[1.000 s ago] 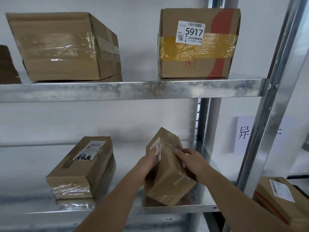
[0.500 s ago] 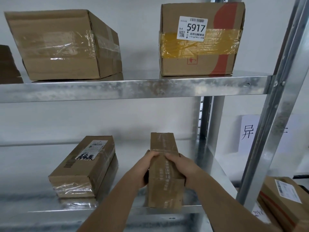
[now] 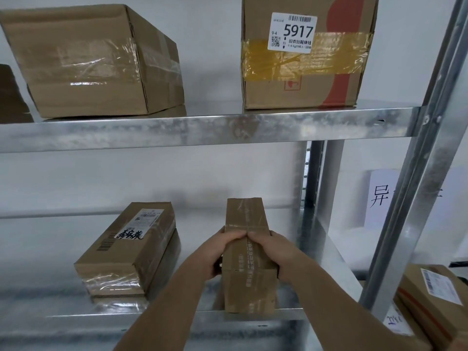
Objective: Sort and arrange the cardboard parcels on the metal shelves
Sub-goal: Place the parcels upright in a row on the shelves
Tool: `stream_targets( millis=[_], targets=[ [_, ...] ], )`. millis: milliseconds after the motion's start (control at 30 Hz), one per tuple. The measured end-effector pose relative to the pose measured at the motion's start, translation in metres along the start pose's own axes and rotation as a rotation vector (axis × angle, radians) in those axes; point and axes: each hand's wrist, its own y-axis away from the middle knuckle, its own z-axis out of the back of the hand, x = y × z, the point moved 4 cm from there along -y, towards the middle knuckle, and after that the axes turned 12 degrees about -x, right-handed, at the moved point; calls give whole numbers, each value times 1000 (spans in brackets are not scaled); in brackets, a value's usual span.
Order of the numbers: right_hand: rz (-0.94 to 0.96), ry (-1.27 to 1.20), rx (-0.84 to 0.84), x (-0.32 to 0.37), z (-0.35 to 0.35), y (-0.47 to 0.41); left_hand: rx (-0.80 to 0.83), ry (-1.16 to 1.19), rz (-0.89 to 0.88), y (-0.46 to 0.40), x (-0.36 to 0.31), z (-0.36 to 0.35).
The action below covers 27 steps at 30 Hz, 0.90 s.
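Observation:
A narrow taped cardboard parcel (image 3: 247, 282) stands on its long edge on the lower metal shelf (image 3: 336, 259), its near end at the shelf's front lip. My left hand (image 3: 220, 252) grips its left side and my right hand (image 3: 272, 249) grips its right side, thumbs meeting on top. To the left a flat labelled parcel (image 3: 126, 249) lies on the same shelf. On the upper shelf (image 3: 202, 130) sit a large plain box (image 3: 93, 59) and a box labelled 5917 (image 3: 306, 51) with yellow tape.
A steel upright post (image 3: 420, 173) rises at the right. Beyond it, stacked parcels (image 3: 435, 297) lie low at the right edge, and a white paper sign (image 3: 379, 196) hangs on the wall. A dark box (image 3: 10, 97) shows at the far left of the upper shelf.
The parcel has turned from a tilted pose to standing straight on its edge on the lower shelf. Both hands have shifted to clasp its sides, thumbs on top.

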Motion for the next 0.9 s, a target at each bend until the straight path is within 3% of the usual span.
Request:
stream_targets(
  millis=[567, 900],
  targets=[
    [32, 81, -8, 3, 0, 3, -34, 25, -10, 9, -1, -3],
    [133, 103, 16, 25, 10, 9, -89, 36, -96, 37, -41, 5]
  ],
)
